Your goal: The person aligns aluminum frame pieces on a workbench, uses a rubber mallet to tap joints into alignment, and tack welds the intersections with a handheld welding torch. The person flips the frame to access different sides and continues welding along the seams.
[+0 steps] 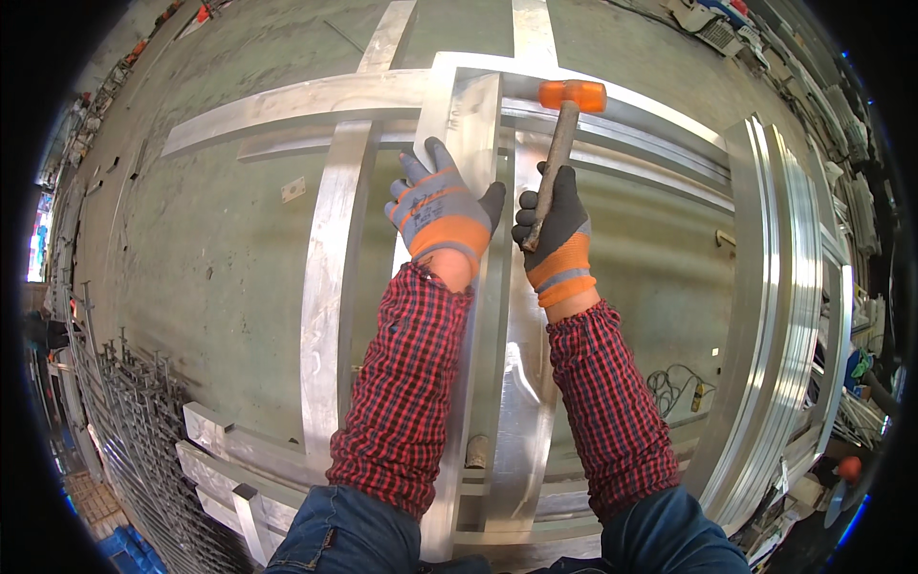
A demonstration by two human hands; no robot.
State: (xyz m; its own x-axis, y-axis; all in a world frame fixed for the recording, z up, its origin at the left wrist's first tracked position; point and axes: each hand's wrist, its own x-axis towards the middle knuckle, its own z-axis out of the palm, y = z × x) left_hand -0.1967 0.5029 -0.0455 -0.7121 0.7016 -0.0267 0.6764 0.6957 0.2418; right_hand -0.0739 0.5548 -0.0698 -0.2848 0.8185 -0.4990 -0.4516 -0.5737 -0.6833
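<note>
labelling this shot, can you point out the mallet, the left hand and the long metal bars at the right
Mallet (558, 156), head view: on its handle.
Left hand (442, 212), head view: on its gloved back.
Long metal bars (767, 316), head view: about midway along their length.

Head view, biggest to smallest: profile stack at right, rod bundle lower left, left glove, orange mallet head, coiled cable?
1. Profile stack
2. Rod bundle
3. Left glove
4. Orange mallet head and coiled cable: too close to rank, the cable's loops being loose and open.
</note>
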